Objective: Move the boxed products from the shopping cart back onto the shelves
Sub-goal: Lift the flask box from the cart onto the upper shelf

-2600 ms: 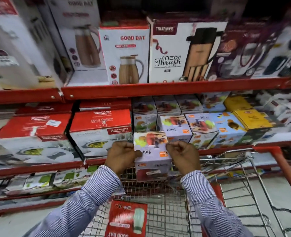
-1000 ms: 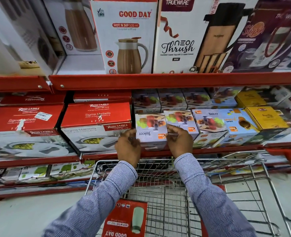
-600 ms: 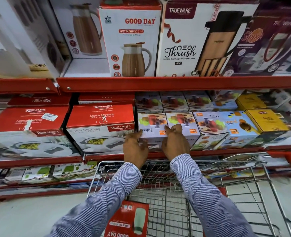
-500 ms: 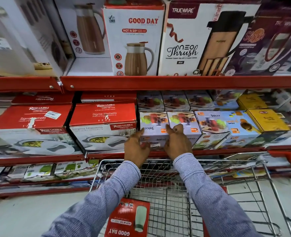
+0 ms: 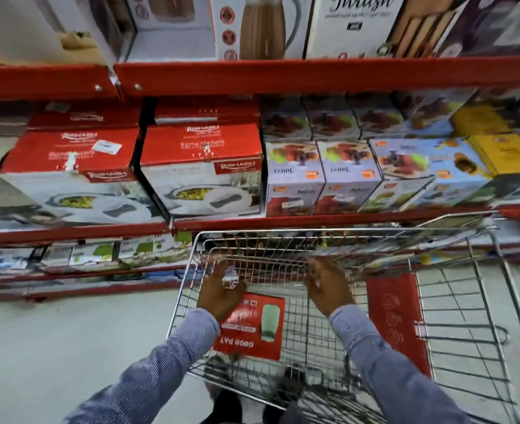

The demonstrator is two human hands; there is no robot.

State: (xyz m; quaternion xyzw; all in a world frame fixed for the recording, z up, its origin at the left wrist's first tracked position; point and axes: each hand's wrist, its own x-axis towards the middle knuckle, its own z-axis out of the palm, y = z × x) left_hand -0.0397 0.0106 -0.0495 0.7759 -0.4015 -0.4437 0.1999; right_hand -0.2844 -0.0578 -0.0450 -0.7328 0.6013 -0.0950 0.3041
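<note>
On the far left of the middle shelf point(image 5: 329, 220) we see two red-topped casserole boxes point(image 5: 202, 169); the nearer one reads "Rishabh" and "Sigma Marbella", though the print is soft with blur. Just right of them stand two lilac Juicer boxes point(image 5: 293, 175), side by side and touching, at the shelf's front edge; the word "Juicer" shows on top and front. Above, on the upper shelf, we can read only "Thrush" on a white jug box point(image 5: 353, 26).

Below, both our hands are down inside the shopping cart point(image 5: 494, 270). Our left hand point(image 5: 220, 290) has its fingers spread and curling over the far end of the red box point(image 5: 252, 325), which lies flat on the cart's wire floor. Whether the fingers have closed on that end we cannot tell; they overlap it but the grip is not clear. Our right hand point(image 5: 327, 286) is open and empty, fingers apart, over bare wire to the right of the box and not touching it.

The box's long axis runs away from us toward the shelf, and its "GOOD DAY" lettering sits upside down at the near end, beside a picture of a pale green flask. It lies directly under the left hand and beside the right, so we judge the left is nearer and the right must come across leftward to clamp the other long side. A second red box point(image 5: 396, 316) leans further right in the cart, its print unreadable.
</note>
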